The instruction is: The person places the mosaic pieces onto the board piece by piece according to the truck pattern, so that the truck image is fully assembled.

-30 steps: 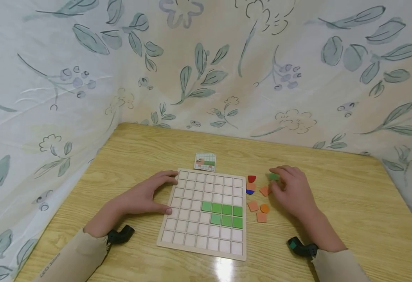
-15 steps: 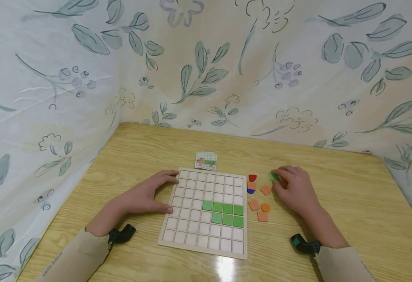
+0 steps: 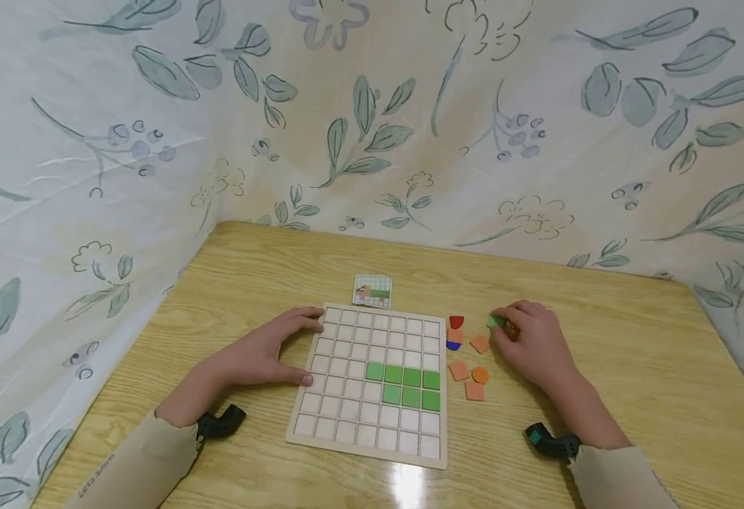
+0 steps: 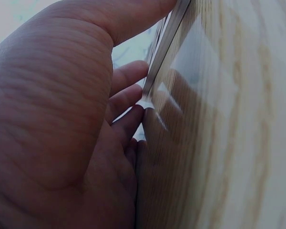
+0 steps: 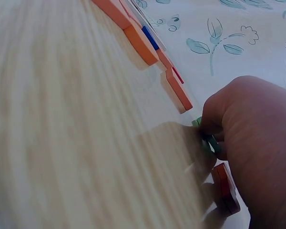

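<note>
A wooden grid board [image 3: 365,450] lies on the table, with two rows of green square tiles [image 3: 412,377] set in its cells. My left hand [image 3: 263,357] rests along the board's left edge, thumb and fingertips spread at the frame; the left wrist view shows the fingers extended low by the tabletop. Right of the board, my right hand [image 3: 533,346] pinches a green square tile [image 3: 494,322] between thumb and fingers. In the right wrist view that hand covers most of the tile, and a reddish piece [image 5: 225,191] sits beneath the palm.
Between board and right hand lie loose orange squares [image 3: 475,392], an orange disc [image 3: 480,375], a red rounded piece [image 3: 456,322] and a blue piece [image 3: 453,346] partly under an orange square. A small pattern card [image 3: 372,290] stands behind the board. A floral cloth [image 3: 372,141] hangs behind the table.
My right hand has shifted slightly right, away from the orange square it overlapped, and its fingers have closed on the green tile. My left hand and the board look the same.
</note>
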The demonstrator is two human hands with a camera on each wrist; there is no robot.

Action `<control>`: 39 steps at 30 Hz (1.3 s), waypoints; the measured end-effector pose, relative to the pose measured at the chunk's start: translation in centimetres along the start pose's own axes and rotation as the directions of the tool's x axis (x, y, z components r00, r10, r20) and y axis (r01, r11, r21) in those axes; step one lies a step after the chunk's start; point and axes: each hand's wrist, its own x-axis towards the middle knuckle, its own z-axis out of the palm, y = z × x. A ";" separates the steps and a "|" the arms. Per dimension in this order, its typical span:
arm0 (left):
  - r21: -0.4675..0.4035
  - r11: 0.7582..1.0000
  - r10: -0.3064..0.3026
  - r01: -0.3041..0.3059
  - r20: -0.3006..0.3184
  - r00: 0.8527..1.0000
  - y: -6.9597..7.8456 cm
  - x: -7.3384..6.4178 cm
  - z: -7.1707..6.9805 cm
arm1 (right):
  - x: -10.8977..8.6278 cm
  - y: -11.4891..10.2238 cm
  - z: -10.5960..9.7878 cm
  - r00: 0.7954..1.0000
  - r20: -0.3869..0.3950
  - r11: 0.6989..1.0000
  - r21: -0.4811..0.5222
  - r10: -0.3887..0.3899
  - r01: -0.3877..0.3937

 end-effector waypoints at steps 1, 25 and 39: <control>0.000 1.000 0.002 -0.002 0.001 1.000 0.0 0.0 0.0 | -0.1 0.0 0.0 1.000 0.002 1.000 0.002 0.006 -0.006; 0.000 1.000 0.026 -0.026 -0.005 1.000 0.1 -0.1 0.0 | 0.2 -4.4 1.9 0.998 -0.008 0.986 0.156 -0.061 0.061; -0.008 1.000 0.003 -0.002 0.004 1.000 0.2 0.0 -0.1 | -0.2 -8.7 3.3 0.970 -0.043 0.951 0.190 -0.241 0.244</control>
